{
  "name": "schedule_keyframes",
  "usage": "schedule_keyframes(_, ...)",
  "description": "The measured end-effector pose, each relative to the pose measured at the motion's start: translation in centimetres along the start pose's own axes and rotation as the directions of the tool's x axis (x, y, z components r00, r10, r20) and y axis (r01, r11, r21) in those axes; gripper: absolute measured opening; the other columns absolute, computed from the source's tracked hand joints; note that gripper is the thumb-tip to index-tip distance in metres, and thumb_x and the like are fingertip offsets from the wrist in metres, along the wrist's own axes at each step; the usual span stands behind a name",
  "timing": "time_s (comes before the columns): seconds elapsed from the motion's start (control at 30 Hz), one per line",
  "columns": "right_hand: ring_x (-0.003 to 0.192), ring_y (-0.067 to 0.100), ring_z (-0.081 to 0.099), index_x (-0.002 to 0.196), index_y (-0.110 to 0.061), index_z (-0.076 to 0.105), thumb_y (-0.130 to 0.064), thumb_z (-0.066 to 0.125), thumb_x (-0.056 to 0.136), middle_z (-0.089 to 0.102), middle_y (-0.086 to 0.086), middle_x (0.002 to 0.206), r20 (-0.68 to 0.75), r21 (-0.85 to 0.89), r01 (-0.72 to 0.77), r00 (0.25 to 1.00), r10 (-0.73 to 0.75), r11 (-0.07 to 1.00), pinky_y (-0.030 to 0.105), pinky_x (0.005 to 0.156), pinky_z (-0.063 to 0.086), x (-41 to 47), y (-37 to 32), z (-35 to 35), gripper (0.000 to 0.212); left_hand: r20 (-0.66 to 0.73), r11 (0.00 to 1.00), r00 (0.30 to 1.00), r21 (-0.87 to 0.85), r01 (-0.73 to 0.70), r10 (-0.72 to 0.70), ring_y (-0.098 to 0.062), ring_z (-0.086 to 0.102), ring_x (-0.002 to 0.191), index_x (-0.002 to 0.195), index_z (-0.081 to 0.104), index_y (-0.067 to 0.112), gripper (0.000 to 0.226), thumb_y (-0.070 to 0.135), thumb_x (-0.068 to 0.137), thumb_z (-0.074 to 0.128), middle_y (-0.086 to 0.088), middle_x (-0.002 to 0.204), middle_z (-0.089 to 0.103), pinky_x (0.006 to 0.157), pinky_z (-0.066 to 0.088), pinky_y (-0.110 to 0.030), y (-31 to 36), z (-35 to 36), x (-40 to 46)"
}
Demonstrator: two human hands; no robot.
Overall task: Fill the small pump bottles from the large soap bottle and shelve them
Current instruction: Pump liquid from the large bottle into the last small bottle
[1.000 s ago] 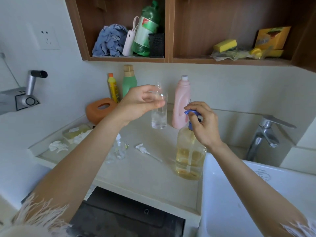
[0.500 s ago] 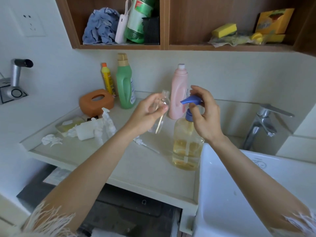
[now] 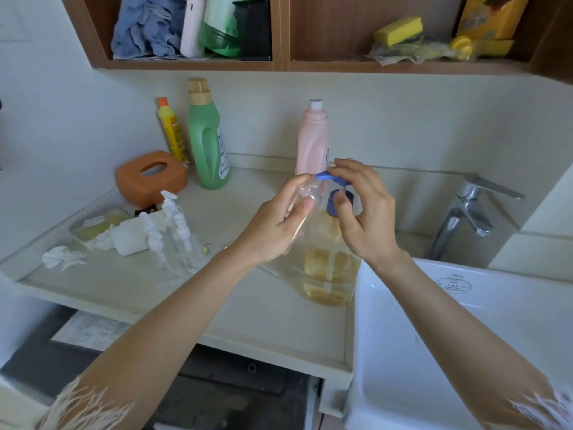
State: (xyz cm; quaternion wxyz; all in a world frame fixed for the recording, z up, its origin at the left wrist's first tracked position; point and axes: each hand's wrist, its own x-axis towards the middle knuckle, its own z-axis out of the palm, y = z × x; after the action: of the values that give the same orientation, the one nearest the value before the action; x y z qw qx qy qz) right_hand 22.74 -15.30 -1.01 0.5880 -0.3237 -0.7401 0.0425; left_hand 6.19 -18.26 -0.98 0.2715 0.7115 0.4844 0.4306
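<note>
a: head view is showing the left hand (image 3: 280, 223) curling its fingers and thumb around a small clear bottle (image 3: 305, 198), holding it tilted with its open neck up against the blue spout.

b: and the right hand (image 3: 362, 212)?

a: it is resting on the blue pump head (image 3: 336, 181) of the large soap bottle (image 3: 330, 259), fingers bent over the top and the thumb lying against the blue collar. that bottle is standing upright on the counter (image 3: 254, 308), just beside the white sink (image 3: 465, 336), with yellowish liquid sitting in its lower part.

b: where are the other small ones waiting?

a: a cluster of clear pump bottles (image 3: 173, 237) is standing further left on the counter, near an orange tissue box (image 3: 152, 176). a loose white pump (image 3: 269, 270) is lying partly hidden behind the left wrist.

b: anything behind the hands?

a: a pink bottle (image 3: 312, 138) is standing at the wall, with a green bottle (image 3: 207, 138) and a yellow bottle (image 3: 172, 128) further left. a wooden shelf (image 3: 279, 65) is hanging above, holding a blue cloth (image 3: 145, 29) and a sponge (image 3: 398, 31).
</note>
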Motion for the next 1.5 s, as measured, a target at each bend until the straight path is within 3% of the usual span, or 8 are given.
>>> schedule_keyframes(0.17,0.123,0.029,0.053,0.108,0.002,0.067,-0.011,0.044,0.085,0.064,0.014,0.117,-0.05,0.046,0.018,0.999,-0.015,0.999,0.035,0.106,0.039,-0.2,-0.1,0.4,0.035,-0.066,0.999,0.998,0.048,-0.012,0.016,-0.013,0.058,0.059,0.119,0.041,0.038,0.05,0.046,0.077,0.065,0.018,0.077,0.059,0.054,0.044,-0.018,0.0,0.0,0.2)
schedule_keyframes(0.27,0.111,0.029,0.058,0.101,0.003,0.068,-0.007,0.043,0.08,0.066,0.015,0.109,-0.109,0.009,0.056,0.993,-0.055,0.998,0.035,0.097,0.045,-0.1,-0.2,0.8,0.034,-0.106,0.996,0.994,0.089,0.018,-0.008,-0.01,0.058,0.06,0.101,0.039,0.027,0.042,0.035,0.073,0.07,0.01,0.087,0.066,0.062,0.047,-0.026,0.0,-0.2,0.5)
schedule_keyframes(0.47,0.096,0.032,0.063,0.091,0.003,0.07,-0.006,0.044,0.075,0.068,0.016,0.099,-0.129,-0.017,0.08,0.988,-0.082,0.997,0.018,0.087,0.045,-0.3,0.2,1.3,0.032,-0.105,0.995,0.994,0.098,0.013,-0.002,-0.003,0.058,0.06,0.08,0.047,0.044,0.038,0.042,0.061,0.079,0.015,0.086,0.071,0.067,0.05,-0.027,-0.2,-1.3,0.7)
schedule_keyframes(0.7,0.098,0.03,0.065,0.091,0.003,0.07,-0.009,0.044,0.076,0.07,0.016,0.099,-0.115,-0.022,0.051,0.992,-0.054,0.998,0.055,0.092,0.047,-0.7,0.1,1.4,0.032,-0.109,0.996,0.994,0.088,0.007,0.002,-0.005,0.066,0.069,0.087,0.058,0.043,0.038,0.051,0.057,0.079,0.023,0.088,0.071,0.075,0.054,-0.03,0.0,-1.7,0.5)
schedule_keyframes(0.93,0.111,0.023,0.061,0.099,-0.003,0.071,-0.016,0.042,0.082,0.069,0.01,0.111,-0.038,-0.103,0.033,0.999,-0.037,0.994,0.04,0.106,0.034,0.2,-1.1,-0.2,0.036,-0.149,0.999,0.988,-0.011,-0.041,0.039,-0.002,0.067,0.083,0.095,0.063,0.058,0.033,0.052,0.065,0.077,0.014,0.083,0.072,0.073,0.045,-0.016,0.7,-1.8,0.0)
schedule_keyframes(1.17,0.115,0.034,0.056,0.11,0.008,0.064,-0.009,0.047,0.083,0.063,0.019,0.117,-0.025,-0.066,0.102,0.994,-0.104,0.993,0.034,0.103,0.042,-0.4,-0.5,-0.1,0.036,-0.169,0.998,0.985,-0.042,-0.047,0.039,-0.002,0.067,0.079,0.101,0.068,0.035,0.035,0.024,0.07,0.081,0.018,0.081,0.07,0.073,0.051,-0.017,0.9,-1.5,-0.2)
schedule_keyframes(1.33,0.113,0.028,0.054,0.106,0.01,0.063,-0.003,0.047,0.08,0.062,0.014,0.111,-0.085,-0.046,0.146,0.985,-0.149,0.988,0.032,0.101,0.041,-0.4,0.2,0.5,0.034,-0.201,0.999,0.979,0.037,-0.029,0.036,-0.014,0.068,0.079,0.109,0.07,0.026,0.042,0.034,0.068,0.079,0.007,0.088,0.072,0.079,0.056,-0.035,1.1,-1.3,-0.1)
schedule_keyframes(1.5,0.1,0.027,0.058,0.093,0.006,0.066,-0.003,0.045,0.077,0.059,0.001,0.101,-0.16,-0.066,0.124,0.978,-0.133,0.99,0.02,0.093,0.04,-0.5,0.2,1.2,0.028,-0.236,0.97,0.967,0.237,-0.042,0.1,-0.004,0.055,0.06,0.11,0.069,0.027,0.045,0.041,0.067,0.077,0.012,0.084,0.069,0.071,0.054,-0.029,1.4,-1.3,-0.3)
